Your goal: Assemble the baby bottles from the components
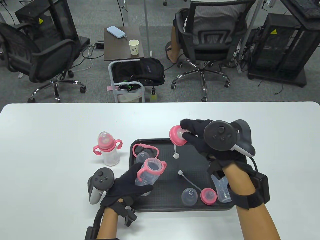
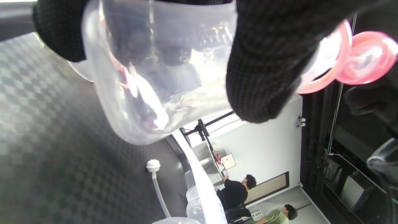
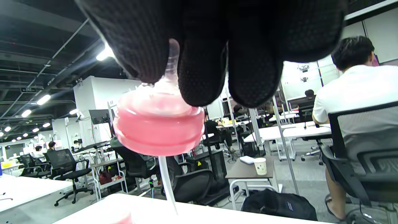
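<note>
My left hand (image 1: 130,183) grips a clear bottle body (image 1: 147,173) with a pink handle ring (image 1: 163,167), tilted above the black tray (image 1: 160,208); it fills the left wrist view (image 2: 155,71). My right hand (image 1: 200,140) pinches the nipple of a pink collar (image 1: 177,135) with a straw (image 1: 175,152) hanging below it, above the tray's far edge. The right wrist view shows the collar (image 3: 157,127) under my fingers (image 3: 199,62).
An assembled bottle (image 1: 108,148) stands on the table left of the tray. In the tray lie a pink handle ring (image 1: 146,147), a clear cap (image 1: 141,157), a second straw (image 1: 187,178), another clear cap (image 1: 189,196), a pink collar (image 1: 208,196) and a clear bottle body (image 1: 222,188).
</note>
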`<control>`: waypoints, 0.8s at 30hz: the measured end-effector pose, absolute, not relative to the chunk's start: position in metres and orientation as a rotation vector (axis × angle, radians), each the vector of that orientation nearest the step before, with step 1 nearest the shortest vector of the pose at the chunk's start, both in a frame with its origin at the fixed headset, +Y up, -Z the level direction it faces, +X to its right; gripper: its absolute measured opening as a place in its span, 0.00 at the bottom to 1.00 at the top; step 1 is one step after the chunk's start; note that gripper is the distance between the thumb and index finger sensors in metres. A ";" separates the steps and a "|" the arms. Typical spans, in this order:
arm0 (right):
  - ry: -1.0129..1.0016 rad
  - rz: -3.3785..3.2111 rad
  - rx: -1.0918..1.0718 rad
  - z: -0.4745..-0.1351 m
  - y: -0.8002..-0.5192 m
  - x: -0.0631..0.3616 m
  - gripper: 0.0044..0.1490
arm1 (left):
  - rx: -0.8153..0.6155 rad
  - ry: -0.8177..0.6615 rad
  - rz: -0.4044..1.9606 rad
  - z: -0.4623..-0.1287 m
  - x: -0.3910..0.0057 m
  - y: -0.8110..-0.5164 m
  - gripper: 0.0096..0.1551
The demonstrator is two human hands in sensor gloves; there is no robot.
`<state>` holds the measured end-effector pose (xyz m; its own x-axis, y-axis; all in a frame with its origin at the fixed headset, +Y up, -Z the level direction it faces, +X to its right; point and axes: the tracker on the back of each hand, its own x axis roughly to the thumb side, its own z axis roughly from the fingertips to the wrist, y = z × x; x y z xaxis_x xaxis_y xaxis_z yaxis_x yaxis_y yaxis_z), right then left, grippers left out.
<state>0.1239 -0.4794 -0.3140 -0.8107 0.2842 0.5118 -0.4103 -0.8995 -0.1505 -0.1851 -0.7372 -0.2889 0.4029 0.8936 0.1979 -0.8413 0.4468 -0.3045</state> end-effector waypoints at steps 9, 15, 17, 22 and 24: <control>-0.479 2.611 0.824 -0.283 -0.451 0.107 0.30 | -0.181 -0.357 1.084 -0.289 -0.182 -0.738 0.59; -0.491 2.596 0.918 -0.268 -0.448 0.087 0.30 | -0.187 -0.385 1.082 -0.287 -0.178 -0.736 0.59; -0.475 2.605 0.943 -0.266 -0.451 0.081 0.30 | -0.183 -0.404 1.093 -0.286 -0.177 -0.733 0.59; -0.414 2.641 0.977 -0.266 -0.464 0.073 0.30 | -0.171 -0.431 1.126 -0.284 -0.176 -0.728 0.59; -0.384 2.646 0.984 -0.268 -0.471 0.071 0.30 | -0.168 -0.435 1.129 -0.284 -0.176 -0.727 0.59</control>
<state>0.0707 -0.4706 -0.2682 -0.7239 0.1772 0.6668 -0.3593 -0.9218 -0.1452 -0.1762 -0.7275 -0.2840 0.3551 0.9005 0.2511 -0.8361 0.4260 -0.3455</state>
